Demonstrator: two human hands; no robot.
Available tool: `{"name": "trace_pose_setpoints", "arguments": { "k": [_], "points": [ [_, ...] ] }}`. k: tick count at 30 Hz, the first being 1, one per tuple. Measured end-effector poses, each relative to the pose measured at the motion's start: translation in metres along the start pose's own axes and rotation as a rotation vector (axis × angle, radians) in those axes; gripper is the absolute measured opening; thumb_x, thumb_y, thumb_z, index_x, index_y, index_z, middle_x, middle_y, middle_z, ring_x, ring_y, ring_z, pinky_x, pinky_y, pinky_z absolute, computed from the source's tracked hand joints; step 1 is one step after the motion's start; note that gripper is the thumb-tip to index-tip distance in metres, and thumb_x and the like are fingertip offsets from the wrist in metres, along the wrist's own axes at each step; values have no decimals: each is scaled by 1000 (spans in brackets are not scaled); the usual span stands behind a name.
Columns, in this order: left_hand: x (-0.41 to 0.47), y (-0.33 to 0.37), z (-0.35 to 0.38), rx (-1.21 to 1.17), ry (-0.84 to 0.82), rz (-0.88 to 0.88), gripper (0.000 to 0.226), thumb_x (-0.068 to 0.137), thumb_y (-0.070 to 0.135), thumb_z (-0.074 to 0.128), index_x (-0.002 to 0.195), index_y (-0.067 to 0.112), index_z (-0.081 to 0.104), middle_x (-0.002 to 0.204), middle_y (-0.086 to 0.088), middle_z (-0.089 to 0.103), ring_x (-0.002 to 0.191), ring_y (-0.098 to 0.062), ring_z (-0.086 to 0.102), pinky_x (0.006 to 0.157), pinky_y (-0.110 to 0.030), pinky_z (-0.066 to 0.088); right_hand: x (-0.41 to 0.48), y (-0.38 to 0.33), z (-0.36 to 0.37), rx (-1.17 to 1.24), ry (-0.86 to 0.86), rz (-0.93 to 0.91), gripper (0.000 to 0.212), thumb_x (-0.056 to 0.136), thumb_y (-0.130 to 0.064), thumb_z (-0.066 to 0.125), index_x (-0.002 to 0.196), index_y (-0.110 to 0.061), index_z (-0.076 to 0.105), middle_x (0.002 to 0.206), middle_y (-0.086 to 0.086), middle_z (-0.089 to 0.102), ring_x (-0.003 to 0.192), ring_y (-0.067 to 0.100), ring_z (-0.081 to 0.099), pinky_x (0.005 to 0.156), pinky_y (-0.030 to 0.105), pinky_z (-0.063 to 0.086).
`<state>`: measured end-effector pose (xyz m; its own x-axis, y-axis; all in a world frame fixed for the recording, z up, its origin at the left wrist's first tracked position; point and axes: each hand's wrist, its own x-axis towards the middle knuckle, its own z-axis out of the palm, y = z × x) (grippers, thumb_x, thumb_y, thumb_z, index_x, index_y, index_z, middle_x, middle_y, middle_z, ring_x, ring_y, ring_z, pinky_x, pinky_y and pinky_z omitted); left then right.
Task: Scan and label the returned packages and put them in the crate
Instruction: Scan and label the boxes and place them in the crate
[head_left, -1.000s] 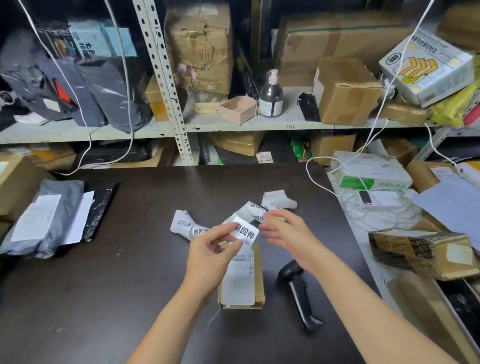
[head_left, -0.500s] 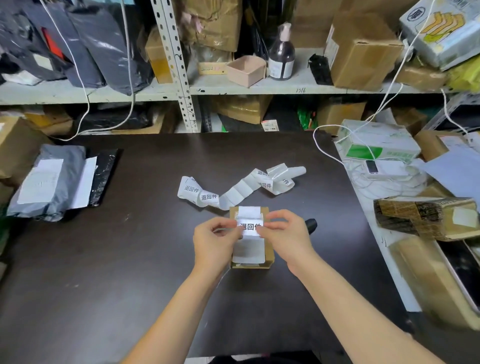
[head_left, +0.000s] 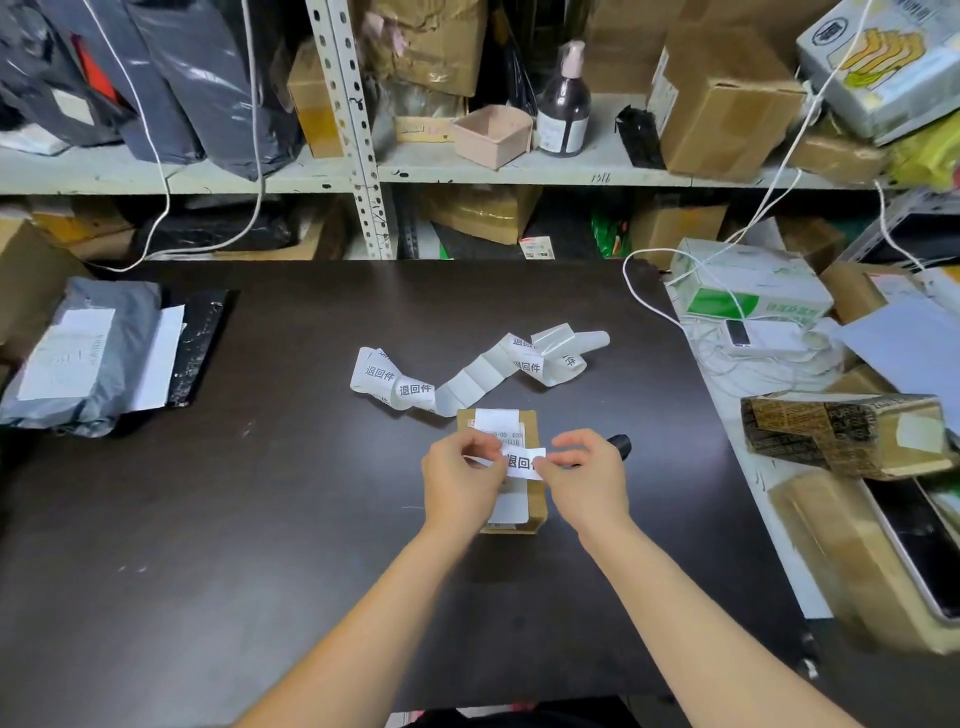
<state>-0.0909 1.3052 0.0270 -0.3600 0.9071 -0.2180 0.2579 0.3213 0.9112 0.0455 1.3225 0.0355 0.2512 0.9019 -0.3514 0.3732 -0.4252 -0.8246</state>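
A small flat cardboard package (head_left: 537, 506) with a white shipping slip lies on the dark table (head_left: 260, 519) near the middle. Just above it I hold a white sticker label (head_left: 523, 462) printed with black characters, pinched at its left end by my left hand (head_left: 460, 483) and at its right end by my right hand (head_left: 584, 478). A curled strip of the same labels (head_left: 467, 371) lies behind the package. The black scanner (head_left: 619, 443) is mostly hidden behind my right hand. No crate is in view.
Grey poly mailers (head_left: 98, 353) lie at the table's left edge. Taped cardboard boxes (head_left: 841, 434), a white and green box (head_left: 753, 291) and white cables crowd the right side. Shelves (head_left: 571, 169) at the back hold boxes, bags and a pump bottle (head_left: 563, 104).
Both hands brought the peeled label down from above the strip to just over the package. The camera tilted down, so the scanner is now hidden behind my right hand.
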Motion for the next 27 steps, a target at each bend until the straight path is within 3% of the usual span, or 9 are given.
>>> {"name": "trace_pose_setpoints", "arguments": {
  "k": [5,9,12,15,17,20,24,27],
  "points": [
    [0,-4,8,142,3,46,16,77,3,70,73,18,69,70,8,69,68,-11,67,70,-33,57,4,7,6,-114,24,-34,23,84,-16,78,89,-28,60,79,-12,67,75,4,63,55,19,41],
    [3,-5,13,324,-28,84,11,79,8,67,80,17,73,84,5,70,81,-17,67,72,-34,56,4,7,8,-302,41,-105,16,86,-22,75,86,-29,61,86,-10,68,79,13,65,55,21,39],
    [7,-7,13,528,-95,138,16,87,18,64,96,25,75,105,6,58,94,-16,62,71,-30,48,2,7,9,-479,68,-137,5,89,-31,73,92,-31,70,96,-9,69,78,14,61,51,20,33],
    [11,-12,9,666,-144,214,18,92,30,62,104,31,76,101,9,44,91,-18,60,66,-29,40,1,10,11,-562,85,-161,9,91,-37,72,98,-33,75,107,-8,63,87,17,64,51,22,31],
    [12,-16,6,704,-159,270,19,90,41,64,104,35,76,100,11,40,88,-14,58,65,-29,40,2,16,9,-521,77,-157,10,91,-39,71,99,-34,76,110,-8,61,92,18,64,57,25,38],
    [13,-20,4,679,-164,296,24,85,51,70,103,36,76,98,13,40,82,-7,50,67,-27,42,3,29,8,-275,35,-125,17,90,-33,73,105,-26,78,109,-7,73,91,13,67,70,25,53],
    [13,-22,1,588,-153,256,25,88,41,69,111,31,74,98,13,40,83,-8,48,68,-28,44,1,40,6,-86,33,-106,25,91,-27,73,114,-19,77,106,-5,77,88,7,69,70,19,54],
    [10,-26,-9,478,-26,190,42,83,36,73,124,29,67,99,11,42,83,-9,51,63,-26,42,3,46,5,-48,18,-93,25,91,-28,72,113,-17,77,105,-6,77,89,7,69,75,25,59]
  ]
}}
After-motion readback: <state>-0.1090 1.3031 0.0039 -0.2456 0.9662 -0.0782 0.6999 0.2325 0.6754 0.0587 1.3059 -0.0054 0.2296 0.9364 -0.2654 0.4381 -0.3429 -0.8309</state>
